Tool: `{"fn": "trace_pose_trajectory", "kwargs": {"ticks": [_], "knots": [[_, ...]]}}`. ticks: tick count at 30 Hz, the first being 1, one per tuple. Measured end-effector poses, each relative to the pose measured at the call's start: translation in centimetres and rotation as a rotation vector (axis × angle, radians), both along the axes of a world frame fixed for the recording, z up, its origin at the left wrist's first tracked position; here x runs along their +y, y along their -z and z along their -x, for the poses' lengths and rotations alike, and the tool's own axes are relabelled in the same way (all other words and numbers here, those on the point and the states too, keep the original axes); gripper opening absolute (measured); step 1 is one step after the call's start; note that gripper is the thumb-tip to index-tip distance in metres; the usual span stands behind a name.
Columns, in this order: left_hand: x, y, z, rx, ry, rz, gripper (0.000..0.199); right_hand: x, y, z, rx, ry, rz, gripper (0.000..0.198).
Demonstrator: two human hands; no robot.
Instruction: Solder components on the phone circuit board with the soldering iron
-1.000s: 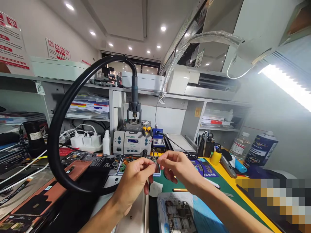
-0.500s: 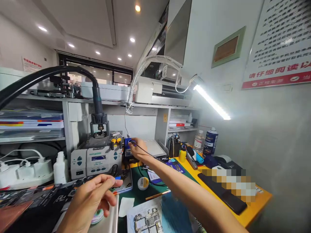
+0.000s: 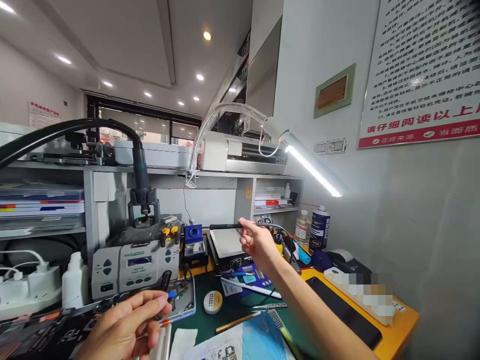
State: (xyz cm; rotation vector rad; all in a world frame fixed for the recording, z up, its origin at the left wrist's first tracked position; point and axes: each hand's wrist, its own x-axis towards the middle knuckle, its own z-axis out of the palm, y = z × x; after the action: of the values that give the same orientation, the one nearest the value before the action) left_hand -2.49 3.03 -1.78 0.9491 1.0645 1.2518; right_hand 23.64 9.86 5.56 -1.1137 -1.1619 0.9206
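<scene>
My right hand (image 3: 257, 237) is closed around the black handle of a soldering iron (image 3: 227, 226), held roughly level above the bench with its cord trailing off to the right. Left of it stands the blue soldering iron stand (image 3: 194, 232), its holder uncovered. My left hand (image 3: 129, 320) is at the lower left, thumb and forefinger pinched together. A small blue piece (image 3: 171, 295) shows at those fingertips; whether they hold it is unclear. Below, a phone circuit board (image 3: 225, 353) lies partly cut off by the frame edge, beside a blue cloth-like sheet (image 3: 264, 335).
A grey rework station (image 3: 137, 265) stands at the left behind a parts tray (image 3: 187, 295). A round tin (image 3: 213, 302) sits on the green mat. A flat heating plate (image 3: 227, 242) is behind. A lit lamp (image 3: 313, 170) hangs over the right side, near a spray can (image 3: 319, 227).
My right hand has moved right, away from the blue stand, drawing the soldering iron out. My left hand stays pinched. The view has tilted slightly upward.
</scene>
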Motion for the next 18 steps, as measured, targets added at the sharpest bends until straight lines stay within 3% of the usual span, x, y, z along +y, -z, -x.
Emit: {"fn": "trace_pose_trajectory", "kwargs": {"ticks": [7,10,18], "knots": [[-0.3,-1.0,0.0,0.015,-0.015,-0.011,0.047,-1.2,2.5,-4.1,0.361,-0.179,0.118,0.024],[-0.1,-0.6,0.2,0.022,-0.006,0.014,0.054,-1.4,3.4,-4.5,0.429,-0.275,0.202,0.016],[-0.3,0.6,-0.9,0.074,0.054,0.058,0.059,-3.2,5.5,-4.2,0.566,-0.482,0.37,0.02]]}}
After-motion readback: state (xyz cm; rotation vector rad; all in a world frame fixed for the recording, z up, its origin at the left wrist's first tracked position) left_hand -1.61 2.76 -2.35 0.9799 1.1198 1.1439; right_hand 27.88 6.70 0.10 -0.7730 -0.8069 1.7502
